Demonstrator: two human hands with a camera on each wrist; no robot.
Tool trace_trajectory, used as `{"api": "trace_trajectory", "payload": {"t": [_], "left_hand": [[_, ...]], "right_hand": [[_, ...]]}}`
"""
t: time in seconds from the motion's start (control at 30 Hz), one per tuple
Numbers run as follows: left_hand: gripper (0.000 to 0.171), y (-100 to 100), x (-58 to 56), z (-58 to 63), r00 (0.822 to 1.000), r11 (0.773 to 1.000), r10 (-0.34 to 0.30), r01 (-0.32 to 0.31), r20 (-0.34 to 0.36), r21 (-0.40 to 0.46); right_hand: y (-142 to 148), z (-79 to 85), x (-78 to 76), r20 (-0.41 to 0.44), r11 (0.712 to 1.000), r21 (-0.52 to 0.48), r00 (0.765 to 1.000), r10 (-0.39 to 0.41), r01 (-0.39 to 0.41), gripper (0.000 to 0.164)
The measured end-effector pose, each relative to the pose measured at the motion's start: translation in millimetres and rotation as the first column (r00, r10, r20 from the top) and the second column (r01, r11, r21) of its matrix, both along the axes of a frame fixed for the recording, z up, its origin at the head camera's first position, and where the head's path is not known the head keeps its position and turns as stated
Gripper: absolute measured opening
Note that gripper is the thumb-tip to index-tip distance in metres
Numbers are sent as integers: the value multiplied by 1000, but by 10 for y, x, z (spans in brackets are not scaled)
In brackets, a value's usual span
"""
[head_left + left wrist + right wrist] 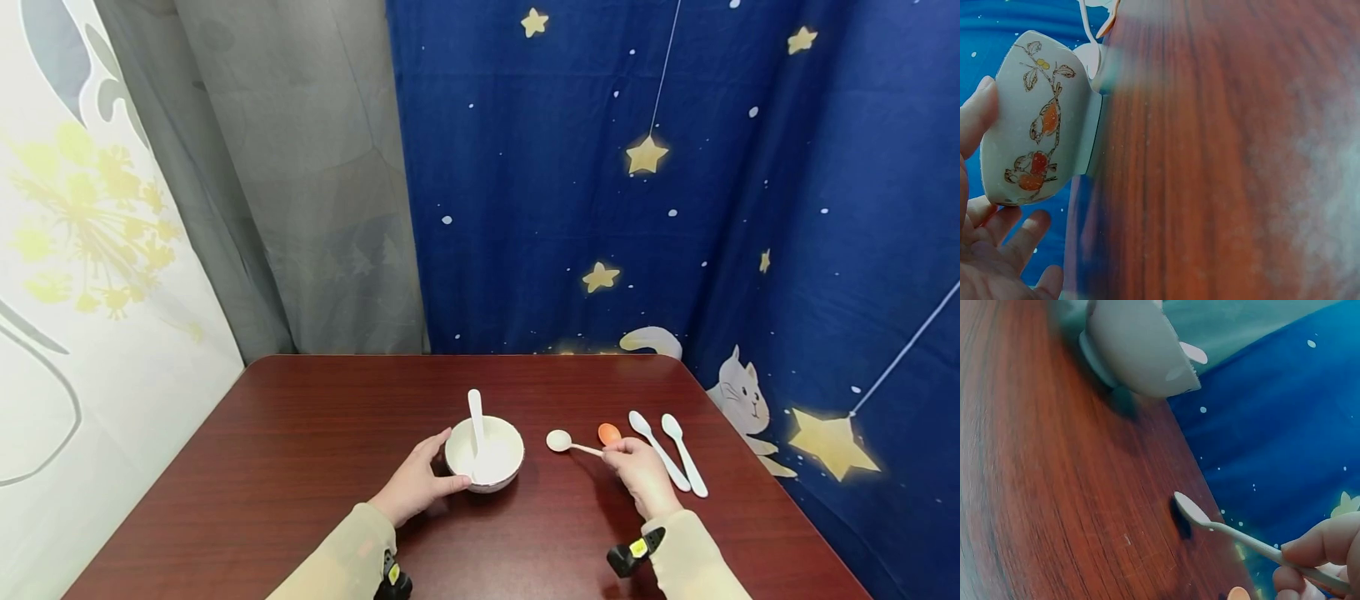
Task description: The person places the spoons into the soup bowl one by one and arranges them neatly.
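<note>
My left hand (422, 482) holds a white bowl (504, 447) by its left side, thumb and fingers spread along the rim. Orange fruit and brown leaves decorate the bowl's outer wall (1044, 125) in the left wrist view. A white spoon (476, 417) leans inside the bowl with its handle over the far rim. To the right, my right hand (643, 475) pinches a cream spoon (558, 441) by the handle. That spoon's head points left, toward the bowl, and a dark shadow lies beneath it in the right wrist view.
An orange spoon (609, 433) lies partly hidden behind my right hand. Right of it are two white spoons (660, 450) side by side on the dark red wooden table (337, 417). A blue star-patterned curtain (540, 208) hangs behind the table.
</note>
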State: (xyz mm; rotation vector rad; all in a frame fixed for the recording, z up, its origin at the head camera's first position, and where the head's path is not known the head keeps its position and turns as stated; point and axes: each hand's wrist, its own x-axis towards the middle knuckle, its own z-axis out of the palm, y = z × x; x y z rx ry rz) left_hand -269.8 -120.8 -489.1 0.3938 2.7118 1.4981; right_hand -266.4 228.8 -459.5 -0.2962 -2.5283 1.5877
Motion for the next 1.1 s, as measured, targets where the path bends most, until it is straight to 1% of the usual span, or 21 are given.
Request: {"api": "trace_trajectory", "payload": {"t": [0.13,0.23,0.33,0.5,0.57,0.6,0.63,0.7,0.8,0.87,0.93,1.0,1.1], "left_hand": [[97,2,6,7,1000,1000,2,-2,-4,-7],[97,2,6,6,1000,1000,3,-3,-7,-12],[97,2,4,3,1000,1000,1,-1,-8,-10],[98,2,-1,-5,1000,1000,-2,2,-13,-3],[98,1,-5,-8,1000,1000,-1,1,-15,0],[98,1,-7,-10,1000,1000,-1,1,-15,0],[99,1,-9,-11,1000,1000,0,0,-15,1],[99,1,-12,-12,1000,1000,1,-1,-14,0],[99,2,-11,-11,1000,1000,2,-2,-11,0],[99,4,-10,-11,1000,1000,0,0,-11,2],[99,4,-10,-11,1000,1000,-2,2,-11,5],[99,4,-11,-12,1000,1000,-5,5,-12,9],[99,5,-12,-12,1000,1000,-8,8,-10,14]], "right_hand": [[12,-22,-27,3,994,-106,1000,16,-15,13],[23,-28,-41,11,983,-180,999,30,-27,12],[38,-25,-46,33,961,-273,998,45,-34,11],[64,-13,-47,64,911,-412,996,54,-23,12],[71,-2,-49,67,881,-472,996,57,-19,10],[73,6,-50,66,862,-507,996,59,-17,8],[77,11,-53,67,841,-541,996,65,-18,6],[83,22,-59,62,791,-612,996,70,-18,7],[85,35,-65,41,714,-700,996,81,-29,20],[86,40,-68,26,674,-738,996,84,-38,28],[89,43,-73,18,645,-763,995,97,-48,32],[90,46,-75,17,624,-780,995,98,-48,33],[98,43,-82,27,600,-799,994,105,-41,34]]}}
